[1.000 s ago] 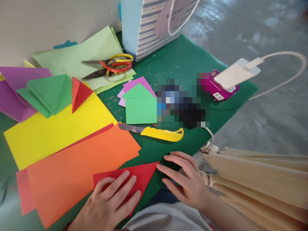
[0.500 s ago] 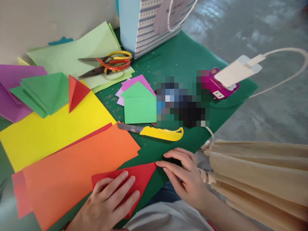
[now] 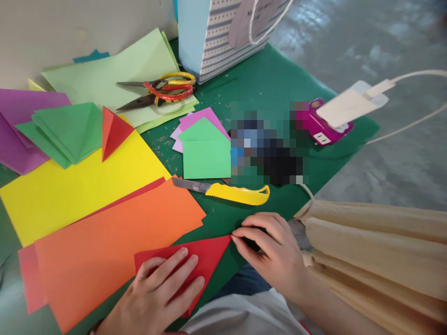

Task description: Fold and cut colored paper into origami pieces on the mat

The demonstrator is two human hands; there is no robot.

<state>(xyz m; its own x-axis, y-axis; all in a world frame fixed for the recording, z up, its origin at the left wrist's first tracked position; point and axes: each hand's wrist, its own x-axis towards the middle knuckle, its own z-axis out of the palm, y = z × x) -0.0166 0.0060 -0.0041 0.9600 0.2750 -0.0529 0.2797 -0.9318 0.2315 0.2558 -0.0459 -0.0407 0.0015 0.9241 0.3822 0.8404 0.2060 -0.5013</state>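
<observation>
A folded red paper triangle (image 3: 209, 253) lies on the green mat (image 3: 265, 83) near the front edge. My left hand (image 3: 160, 293) rests flat on it with fingers stretched out, pressing it down. My right hand (image 3: 270, 253) sits just right of the triangle, its fingers curled and its fingertips touching the paper's right tip. A yellow utility knife (image 3: 237, 193) with its blade out lies just beyond my right hand.
Orange (image 3: 111, 246), yellow (image 3: 77, 186), light green (image 3: 111, 79) and purple (image 3: 21, 121) sheets cover the left. Folded green (image 3: 206, 151) and red (image 3: 113, 132) pieces lie about. Scissors (image 3: 160, 92), a striped gift bag (image 3: 213, 32) and a magenta plug adapter (image 3: 323, 128) stand further back.
My right hand's fingers have curled in and drawn up to the red triangle's tip. The left hand has stayed pressed on the paper.
</observation>
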